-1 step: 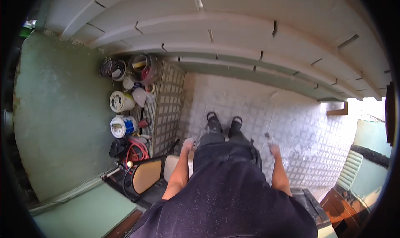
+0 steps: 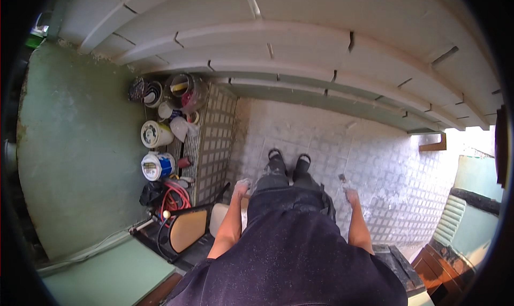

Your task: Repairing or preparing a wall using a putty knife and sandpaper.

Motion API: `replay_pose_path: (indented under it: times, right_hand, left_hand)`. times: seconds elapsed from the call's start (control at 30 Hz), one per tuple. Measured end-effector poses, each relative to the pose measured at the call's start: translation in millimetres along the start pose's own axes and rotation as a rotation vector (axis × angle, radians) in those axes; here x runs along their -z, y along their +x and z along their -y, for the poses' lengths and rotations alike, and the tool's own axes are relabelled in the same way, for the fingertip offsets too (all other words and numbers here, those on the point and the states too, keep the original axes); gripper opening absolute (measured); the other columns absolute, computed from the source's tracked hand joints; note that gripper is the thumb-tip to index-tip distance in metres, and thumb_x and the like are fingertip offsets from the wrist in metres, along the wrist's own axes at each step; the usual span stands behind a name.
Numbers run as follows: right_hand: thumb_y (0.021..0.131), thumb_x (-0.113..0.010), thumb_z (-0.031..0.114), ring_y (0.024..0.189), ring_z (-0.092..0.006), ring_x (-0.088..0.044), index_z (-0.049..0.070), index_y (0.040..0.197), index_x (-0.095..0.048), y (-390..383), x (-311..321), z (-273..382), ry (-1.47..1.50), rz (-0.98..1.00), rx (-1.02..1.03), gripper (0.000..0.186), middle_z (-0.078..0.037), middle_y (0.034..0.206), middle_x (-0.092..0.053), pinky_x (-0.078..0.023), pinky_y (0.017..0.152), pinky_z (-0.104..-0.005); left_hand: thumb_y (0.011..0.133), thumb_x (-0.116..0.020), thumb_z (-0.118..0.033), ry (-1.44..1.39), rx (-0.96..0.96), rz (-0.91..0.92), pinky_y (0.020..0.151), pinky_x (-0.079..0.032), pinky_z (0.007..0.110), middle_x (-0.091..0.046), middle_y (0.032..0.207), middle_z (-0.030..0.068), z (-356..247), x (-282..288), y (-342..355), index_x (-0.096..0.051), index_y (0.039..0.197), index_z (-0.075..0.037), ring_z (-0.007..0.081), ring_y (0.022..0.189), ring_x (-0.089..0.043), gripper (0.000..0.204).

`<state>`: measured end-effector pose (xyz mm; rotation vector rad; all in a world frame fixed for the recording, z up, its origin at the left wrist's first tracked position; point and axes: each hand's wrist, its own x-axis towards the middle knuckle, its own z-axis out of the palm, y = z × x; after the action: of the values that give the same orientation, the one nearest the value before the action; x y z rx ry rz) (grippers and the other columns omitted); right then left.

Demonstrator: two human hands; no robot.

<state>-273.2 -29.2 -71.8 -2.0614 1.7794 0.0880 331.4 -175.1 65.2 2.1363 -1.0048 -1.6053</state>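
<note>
My left hand (image 2: 242,187) hangs beside my left thigh with its fingers curled and dusted white. Whether anything sits inside that grip is too small to make out. At my right side, my right hand (image 2: 351,195) is closed round a small scraper (image 2: 342,178), whose dark, squarish end points away from me over the floor. Both hands are held low and apart, touching nothing around them. Between them are my dusty dark trousers and my sandalled feet, standing on the patterned floor (image 2: 321,126), which is covered in whitish dust.
Along the left wall stand a white bucket (image 2: 156,134), a blue-and-white bucket (image 2: 157,165), a clear tub (image 2: 188,94) and a coiled red hose (image 2: 175,195). A chair (image 2: 188,229) is close behind my left arm. A pale slotted board wall (image 2: 300,43) spans the far side.
The view has shifted very slightly, so the floor and my feet appear a little lower. Both hands keep nearly the same pose.
</note>
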Motion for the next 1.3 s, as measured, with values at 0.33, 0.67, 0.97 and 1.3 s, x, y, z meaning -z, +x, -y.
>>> replay_pose_path:
  times: [0.33, 0.67, 0.97, 1.3]
  right_hand:
    - [0.089, -0.045, 0.02, 0.088, -0.032, -0.063, 0.013, 0.102, -0.067, 2, 39, 37, -0.043, 0.12, -0.349, 0.026, -0.015, 0.092, -0.065, -0.049, 0.077, -0.0451]
    - [0.091, -0.047, 0.026, 0.071, -0.0331, -0.064, 0.007, 0.094, -0.067, -24, 112, 124, 0.328, 0.343, -0.542, 0.027, -0.016, 0.081, -0.067, -0.051, 0.066, -0.0437]
    - [0.083, -0.047, 0.02, 0.068, -0.0307, -0.065, 0.003, 0.078, -0.067, -145, 36, 184, 0.501, -0.074, -0.938, 0.027, -0.018, 0.079, -0.067, -0.053, 0.065, -0.0421]
    - [0.084, -0.051, 0.021, 0.084, -0.032, -0.067, 0.004, 0.084, -0.071, -234, -174, 178, 0.432, 0.254, -1.024, 0.026, -0.02, 0.09, -0.067, -0.053, 0.071, -0.0429]
  left_hand:
    - [0.086, -0.048, -0.034, 0.526, -0.037, 0.094, 0.091, -0.046, 0.044, -0.064, 0.103, 0.0234, -37, -2, 92, -0.067, 0.105, -0.008, 0.0383, 0.105, -0.059, 0.037]
    - [0.083, -0.05, -0.035, 0.708, -0.202, 0.221, 0.091, -0.044, 0.045, -0.06, 0.111, 0.0267, -41, -29, 84, -0.064, 0.104, 0.001, 0.0385, 0.109, -0.057, 0.044]
    - [0.086, -0.044, -0.029, 1.157, -0.332, 0.589, 0.09, -0.046, 0.047, -0.062, 0.107, 0.024, -100, -47, 79, -0.065, 0.1, 0.001, 0.0382, 0.105, -0.058, 0.039]
    - [0.088, -0.039, -0.027, 1.245, -0.666, 0.621, 0.087, -0.046, 0.049, -0.063, 0.103, 0.0224, -181, -150, 115, -0.065, 0.098, -0.002, 0.04, 0.098, -0.06, 0.038]
